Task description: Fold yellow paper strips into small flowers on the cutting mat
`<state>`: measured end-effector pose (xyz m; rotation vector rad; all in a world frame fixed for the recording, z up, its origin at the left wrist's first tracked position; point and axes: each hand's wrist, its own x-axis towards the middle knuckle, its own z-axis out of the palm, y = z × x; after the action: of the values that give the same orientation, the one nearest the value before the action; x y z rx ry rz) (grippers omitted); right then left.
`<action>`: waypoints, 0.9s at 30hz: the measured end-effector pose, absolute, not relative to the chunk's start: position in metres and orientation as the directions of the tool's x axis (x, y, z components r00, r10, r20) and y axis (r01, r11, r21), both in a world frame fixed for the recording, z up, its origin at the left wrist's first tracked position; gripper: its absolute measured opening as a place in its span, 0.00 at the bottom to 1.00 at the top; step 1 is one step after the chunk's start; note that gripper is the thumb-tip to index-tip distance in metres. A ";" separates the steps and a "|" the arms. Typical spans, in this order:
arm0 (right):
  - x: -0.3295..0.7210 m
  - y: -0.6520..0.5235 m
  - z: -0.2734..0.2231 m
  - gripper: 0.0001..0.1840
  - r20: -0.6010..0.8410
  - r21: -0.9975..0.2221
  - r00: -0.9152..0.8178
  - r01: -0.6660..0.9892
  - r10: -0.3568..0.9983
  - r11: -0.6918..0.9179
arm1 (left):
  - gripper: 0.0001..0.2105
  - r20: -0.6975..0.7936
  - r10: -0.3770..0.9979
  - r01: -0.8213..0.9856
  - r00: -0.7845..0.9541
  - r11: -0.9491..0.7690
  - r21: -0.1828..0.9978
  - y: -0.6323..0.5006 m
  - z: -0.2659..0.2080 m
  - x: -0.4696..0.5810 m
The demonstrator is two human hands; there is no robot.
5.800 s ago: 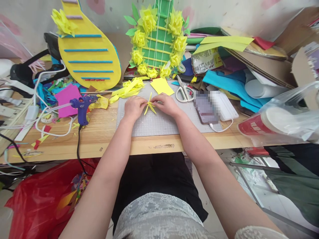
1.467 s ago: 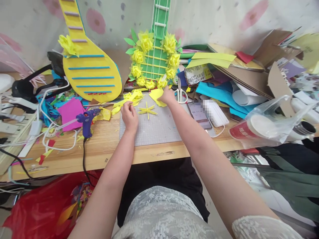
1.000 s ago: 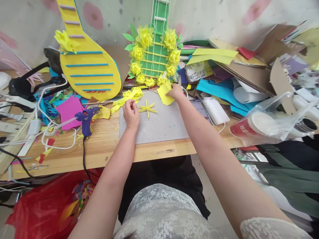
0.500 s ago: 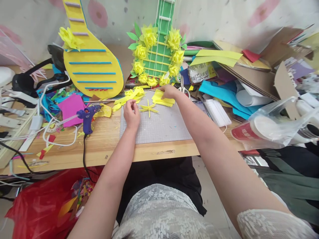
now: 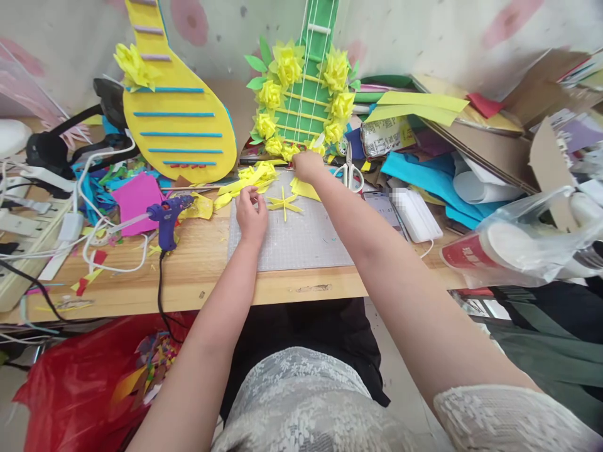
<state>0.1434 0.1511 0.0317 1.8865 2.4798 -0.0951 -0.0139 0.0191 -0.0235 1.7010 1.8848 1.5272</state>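
My left hand (image 5: 252,215) rests on the grey cutting mat (image 5: 311,245), fingers loosely curled and a little apart, with nothing visible in them. Just right of it lies a yellow folded-paper star (image 5: 284,204). My right hand (image 5: 308,166) reaches to the mat's far edge, over a stack of yellow paper (image 5: 304,188) and close to the flowers at the foot of a green paper guitar (image 5: 306,107). Its fingertips are hidden, so I cannot make out what they touch. Crumpled yellow paper strips (image 5: 247,179) lie beyond my left hand.
At left, a yellow paper lute shape (image 5: 181,125) leans on the wall behind a purple glue gun (image 5: 167,223). Scissors (image 5: 349,176), a phone (image 5: 382,210) and a white box-like object (image 5: 417,213) lie to the right. A red cup (image 5: 466,251) sits in a plastic bag.
My right hand has moved slightly left and away from me, off the yellow paper stack toward the guitar's foot. My left hand's fingers have loosened a little. The view has shifted slightly.
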 end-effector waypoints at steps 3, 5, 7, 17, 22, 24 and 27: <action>0.138 0.149 0.031 0.21 0.003 -0.017 -0.304 0.953 0.953 0.304 | 0.13 0.450 0.846 0.632 -0.286 -0.186 0.752 0.019 -0.022 -0.013; 0.138 0.148 0.031 0.21 0.050 -0.034 -0.336 0.941 0.941 0.338 | 0.16 0.433 0.864 0.632 -0.256 -0.189 0.751 0.019 -0.021 -0.013; 0.140 0.148 0.033 0.20 0.081 -0.057 -0.372 0.924 0.925 0.377 | 0.19 0.417 0.879 0.638 -0.231 -0.186 0.747 0.020 -0.021 -0.012; 0.158 0.101 0.066 0.17 0.266 -0.292 -0.269 0.893 0.926 0.343 | 0.23 0.388 0.912 0.663 -0.132 -0.210 0.718 0.024 -0.025 -0.010; 0.156 0.047 0.022 0.24 0.426 -0.536 -0.224 0.718 0.877 0.444 | 0.12 0.432 0.877 0.640 -0.211 -0.210 0.739 0.029 -0.031 -0.013; 0.155 0.035 0.001 0.24 0.401 -0.571 -0.253 0.683 0.881 0.456 | 0.11 0.448 0.868 0.629 -0.214 -0.228 0.743 0.031 -0.034 -0.014; 0.156 0.025 -0.014 0.23 0.297 -0.577 -0.277 0.711 0.914 0.403 | 0.14 0.464 0.857 0.615 -0.223 -0.246 0.749 0.030 -0.036 -0.014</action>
<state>0.1560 0.0247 -0.0135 2.0475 3.0775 -0.6619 -0.0142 0.0299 -0.0358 1.7854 1.7578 1.4567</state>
